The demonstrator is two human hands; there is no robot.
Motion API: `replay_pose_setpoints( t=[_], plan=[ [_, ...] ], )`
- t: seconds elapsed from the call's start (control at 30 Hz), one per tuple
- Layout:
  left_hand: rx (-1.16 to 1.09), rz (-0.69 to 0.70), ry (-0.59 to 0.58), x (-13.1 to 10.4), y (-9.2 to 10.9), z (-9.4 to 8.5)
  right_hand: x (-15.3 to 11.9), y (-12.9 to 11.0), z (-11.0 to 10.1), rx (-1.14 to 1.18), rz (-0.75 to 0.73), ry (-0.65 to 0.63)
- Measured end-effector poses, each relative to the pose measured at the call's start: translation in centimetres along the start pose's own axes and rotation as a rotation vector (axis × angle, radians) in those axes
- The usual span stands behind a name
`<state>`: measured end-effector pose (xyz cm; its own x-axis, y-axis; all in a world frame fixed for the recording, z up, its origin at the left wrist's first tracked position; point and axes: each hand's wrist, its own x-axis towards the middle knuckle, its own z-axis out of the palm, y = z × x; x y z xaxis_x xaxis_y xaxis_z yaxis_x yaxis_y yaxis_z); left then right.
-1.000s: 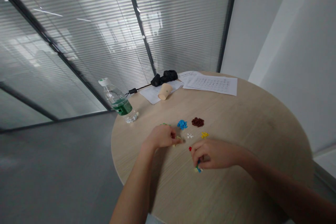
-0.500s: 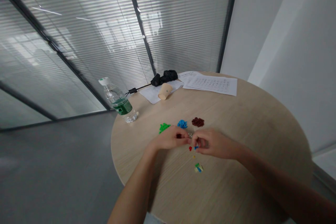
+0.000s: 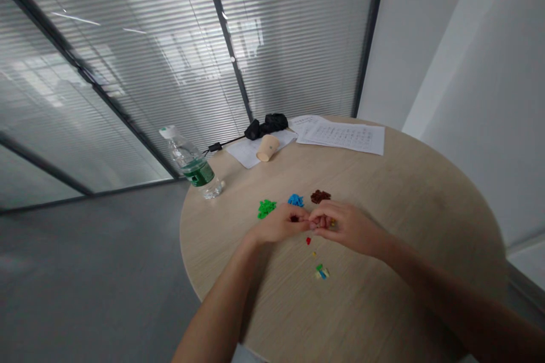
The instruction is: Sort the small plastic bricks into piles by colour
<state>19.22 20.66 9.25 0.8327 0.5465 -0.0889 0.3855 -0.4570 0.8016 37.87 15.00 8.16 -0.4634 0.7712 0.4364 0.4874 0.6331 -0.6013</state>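
Note:
My left hand (image 3: pixel 284 223) is closed in a pinch just in front of the green pile (image 3: pixel 267 209) of small plastic pieces. My right hand (image 3: pixel 347 227) meets it fingertip to fingertip, also pinched. What sits between the fingers is hidden and too small to name. A bit of yellow shows by the right hand's fingers. Behind the hands lie a blue pile (image 3: pixel 295 200) and a dark brown pile (image 3: pixel 320 196) of similar pieces. Below the fingertips are a red piece (image 3: pixel 308 241), a tiny yellow piece (image 3: pixel 314 253) and a small green, blue and pale yellow cluster (image 3: pixel 322 272).
On the round wooden table (image 3: pixel 409 193), a water bottle (image 3: pixel 198 170) stands at the left edge. A paper cup (image 3: pixel 268 148) lies on its side on a sheet. Black objects (image 3: pixel 272 123) with a cable and printed papers (image 3: pixel 344 136) lie at the back.
My right hand has moved slightly up and left, its fingertips now meeting those of the left. The blue piece that was by its fingers no longer shows there. My left hand has barely moved.

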Motion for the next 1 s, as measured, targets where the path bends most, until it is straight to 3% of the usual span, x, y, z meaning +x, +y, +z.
replay_pose_setpoints(
  t=[0.1, 0.17, 0.23, 0.3, 0.4, 0.5, 0.77, 1.0],
  plan=[
    [0.041, -0.044, 0.090, 0.0, -0.2, -0.3, 0.0, 0.1, -0.4, -0.018, 0.017, 0.046],
    [0.174, -0.111, 0.242, 0.0, -0.6, -0.7, 0.0, 0.1, -0.8, -0.042, 0.056, 0.049],
    [0.399, -0.217, 0.430, -0.1, -1.0, -1.0, -0.1, 0.0, -1.0, -0.066, 0.083, -0.047],
    [0.612, -0.311, 0.542, 0.0, -1.4, -1.3, -0.2, -0.2, -1.0, -0.058, 0.065, -0.234],
    [0.762, -0.367, 0.546, 0.1, -1.9, -1.2, -0.5, -0.5, -0.6, -0.007, 0.003, -0.485],
    [0.810, -0.401, 0.510, 0.4, -2.0, -1.0, -0.6, -0.7, -0.1, 0.014, -0.020, -0.586],
    [0.824, -0.436, 0.465, 0.7, -2.0, -0.7, -0.9, 0.0, 0.3, 0.009, 0.046, -0.636],
    [0.690, -0.406, 0.535, 0.5, -1.3, -0.8, -0.9, 0.0, 0.3, -0.019, 0.014, -0.634]
  ],
)
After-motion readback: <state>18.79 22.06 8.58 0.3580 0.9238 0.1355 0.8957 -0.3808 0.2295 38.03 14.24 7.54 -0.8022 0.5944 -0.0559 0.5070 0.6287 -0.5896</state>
